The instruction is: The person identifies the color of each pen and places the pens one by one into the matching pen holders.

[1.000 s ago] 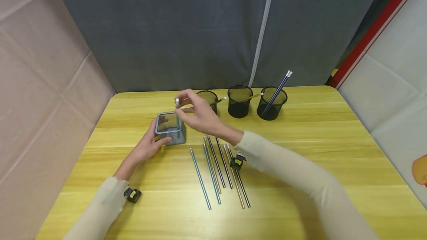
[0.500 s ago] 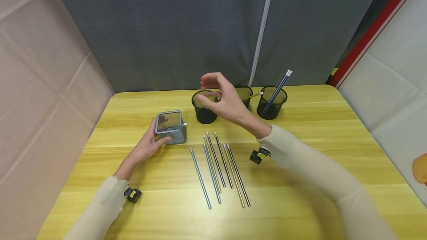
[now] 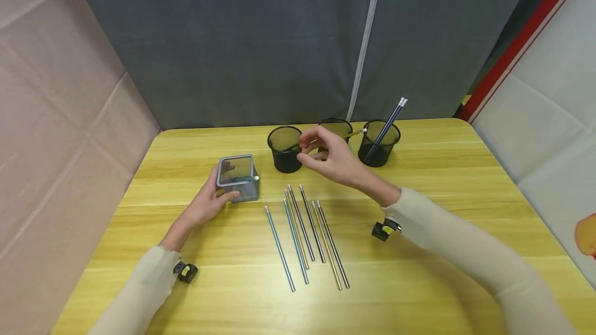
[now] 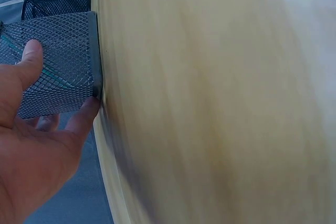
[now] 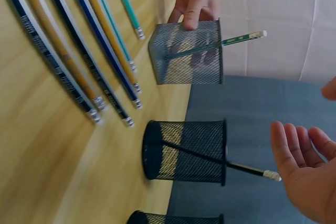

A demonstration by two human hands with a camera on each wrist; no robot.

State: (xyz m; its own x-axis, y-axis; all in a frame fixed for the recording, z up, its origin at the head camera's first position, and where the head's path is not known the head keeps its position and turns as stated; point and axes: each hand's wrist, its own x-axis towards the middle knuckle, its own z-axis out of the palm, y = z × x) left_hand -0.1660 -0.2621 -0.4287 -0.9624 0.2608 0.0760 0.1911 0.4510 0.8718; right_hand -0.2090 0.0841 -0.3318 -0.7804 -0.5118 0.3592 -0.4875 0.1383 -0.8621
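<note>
My left hand [image 3: 205, 204] grips the square grey mesh pencil cup [image 3: 247, 191], its thumb across the near side. One green pencil [image 5: 244, 39] leans in that cup, eraser end out over the rim. Holding nothing, my right hand [image 3: 339, 160] hovers with loosely bent fingers beside the leftmost round black mesh cup [image 3: 285, 162]. A black pencil [image 5: 247, 169] stands tilted in this cup, its eraser end close to the fingers in the right wrist view. In the head view the hand partly covers the middle round cup [image 3: 336, 120], which holds a yellow pencil [image 3: 357, 133].
The right round cup [image 3: 376, 156] holds dark blue pencils [image 3: 392, 119]. Several loose pencils lie side by side on the wooden table [image 3: 223, 283], including a teal one [image 3: 280, 248] and a gold one [image 3: 329, 249]. A grey curtain [image 3: 233, 45] hangs behind the table.
My right hand has let go of the green pencil, which now leans in the square cup, and has moved right to beside the leftmost round cup. My left hand has stayed put.
</note>
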